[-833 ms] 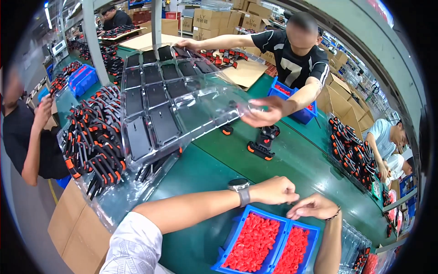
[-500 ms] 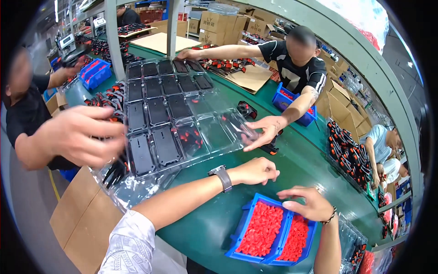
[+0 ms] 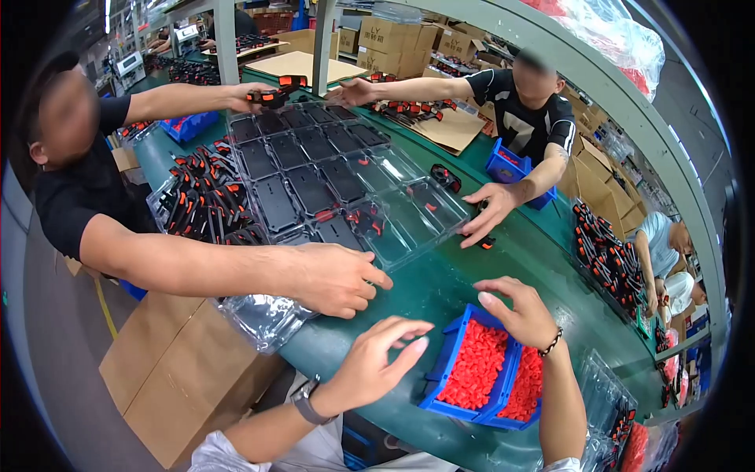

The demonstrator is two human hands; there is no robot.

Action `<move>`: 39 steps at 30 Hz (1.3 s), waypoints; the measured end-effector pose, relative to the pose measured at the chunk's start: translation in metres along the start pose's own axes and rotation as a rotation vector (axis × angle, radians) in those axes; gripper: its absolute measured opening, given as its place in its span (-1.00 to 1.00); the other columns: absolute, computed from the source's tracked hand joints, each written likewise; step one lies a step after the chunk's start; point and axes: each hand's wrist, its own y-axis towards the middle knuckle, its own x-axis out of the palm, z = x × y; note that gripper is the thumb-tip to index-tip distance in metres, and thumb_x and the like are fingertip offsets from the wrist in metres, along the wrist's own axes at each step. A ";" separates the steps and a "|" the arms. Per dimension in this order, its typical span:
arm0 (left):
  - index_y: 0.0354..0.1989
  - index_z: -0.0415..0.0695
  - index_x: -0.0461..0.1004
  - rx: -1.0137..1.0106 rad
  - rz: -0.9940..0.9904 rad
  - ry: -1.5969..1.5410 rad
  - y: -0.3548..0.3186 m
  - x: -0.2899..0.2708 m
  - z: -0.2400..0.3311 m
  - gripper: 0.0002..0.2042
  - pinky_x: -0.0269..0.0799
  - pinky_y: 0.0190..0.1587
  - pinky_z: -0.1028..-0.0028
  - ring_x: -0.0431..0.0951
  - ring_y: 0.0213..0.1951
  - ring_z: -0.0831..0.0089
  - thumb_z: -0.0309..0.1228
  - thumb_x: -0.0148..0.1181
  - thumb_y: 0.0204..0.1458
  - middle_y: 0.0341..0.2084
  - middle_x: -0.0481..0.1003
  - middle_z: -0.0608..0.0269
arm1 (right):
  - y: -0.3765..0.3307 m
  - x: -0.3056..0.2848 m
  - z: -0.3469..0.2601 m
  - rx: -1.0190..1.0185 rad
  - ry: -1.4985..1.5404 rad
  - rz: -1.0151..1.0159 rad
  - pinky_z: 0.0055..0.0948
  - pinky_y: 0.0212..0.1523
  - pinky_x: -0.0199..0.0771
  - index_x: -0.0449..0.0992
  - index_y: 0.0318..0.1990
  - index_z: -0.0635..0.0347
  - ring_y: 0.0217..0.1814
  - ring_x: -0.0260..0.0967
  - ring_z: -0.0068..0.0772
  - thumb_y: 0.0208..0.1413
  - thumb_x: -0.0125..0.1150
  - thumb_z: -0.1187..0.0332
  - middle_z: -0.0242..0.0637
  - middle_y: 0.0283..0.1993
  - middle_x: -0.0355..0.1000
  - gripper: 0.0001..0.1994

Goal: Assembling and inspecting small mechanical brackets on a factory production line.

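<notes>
My left hand [image 3: 373, 366], a watch on its wrist, is raised over the green table, fingers apart and nothing in it. It is left of a blue two-part bin [image 3: 447, 352] full of small red plastic pieces [image 3: 476, 354]. My right hand [image 3: 519, 315], with a dark bracelet, hovers over the bin's far side, fingers apart and empty. Beyond my hands lies a clear plastic tray [image 3: 405, 228], with flat black parts [image 3: 314, 191] in many compartments and a few loose red pieces. A co-worker's hand [image 3: 338, 277] reaches across at the tray's near edge.
The left co-worker's other hand holds a black-and-orange tool [image 3: 275, 94]. Across the table, another co-worker's hands [image 3: 495, 211] are spread by the tray. Similar tools [image 3: 208, 197] are heaped on the left. Cardboard [image 3: 181, 370] stands at the near left; grey posts [image 3: 322, 47] rise beyond.
My left hand has drawn back from beside the tray toward me, its fingers opening. The tray has come down flatter. The left co-worker's near arm has swung across, and the far co-worker's hands have come off the tray.
</notes>
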 end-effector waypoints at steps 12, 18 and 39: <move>0.43 -0.37 -0.01 0.172 -0.049 0.217 -0.046 0.071 -0.027 -0.37 0.28 0.28 0.16 0.33 0.29 -0.06 -0.39 0.07 0.28 0.33 0.21 -0.27 | -0.122 -0.020 0.096 0.311 -0.162 0.277 -0.31 0.17 0.35 0.54 0.07 0.27 0.08 0.43 -0.23 0.34 0.05 0.21 -0.16 0.06 0.53 -0.66; 0.44 -0.36 -0.02 0.116 -0.069 0.183 -0.043 0.069 -0.026 -0.39 0.26 0.30 0.15 0.29 0.32 -0.07 -0.40 0.03 0.30 0.35 0.19 -0.27 | -0.137 0.006 0.110 0.293 0.318 0.483 -0.36 0.14 0.39 0.52 0.13 0.27 0.06 0.46 -0.30 0.39 -0.02 0.13 -0.12 0.08 0.52 -0.59; 0.23 -0.28 0.39 0.043 -0.057 -0.067 0.114 0.079 -0.023 -0.60 0.38 0.20 0.34 0.51 0.08 0.26 -0.29 0.00 0.34 0.13 0.48 0.01 | -0.142 0.029 0.128 0.242 0.889 0.657 -0.49 0.04 0.37 0.51 0.07 0.36 -0.14 0.43 -0.45 0.36 -0.07 0.11 -0.19 -0.09 0.54 -0.55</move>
